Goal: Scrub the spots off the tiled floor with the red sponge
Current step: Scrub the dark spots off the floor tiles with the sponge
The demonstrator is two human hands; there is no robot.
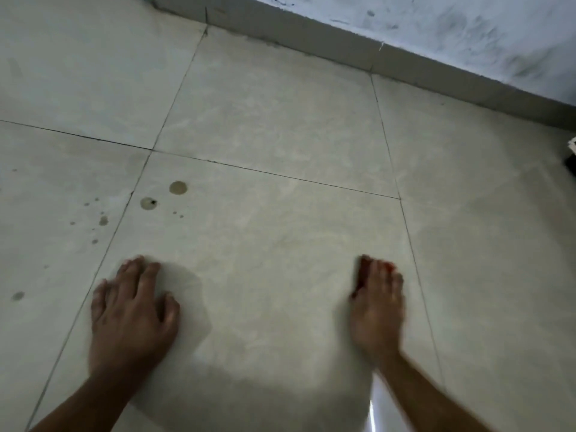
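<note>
My right hand (378,307) presses flat on the red sponge (361,275), of which only thin red slivers show at the hand's left edge and by the fingertips. The hand is blurred. My left hand (132,313) rests palm down on the pale tiled floor (280,244), fingers spread, holding nothing. Two round brownish spots (178,187) (148,203) lie on the same tile, ahead of my left hand. Smaller dark specks (103,220) are scattered across the tile to the left, and one lone spot (18,295) sits at the far left.
A grey skirting (343,48) and a smudged white wall (467,35) run diagonally across the top right. A dark and white object (572,154) peeks in at the right edge. Dark grout lines divide the large tiles.
</note>
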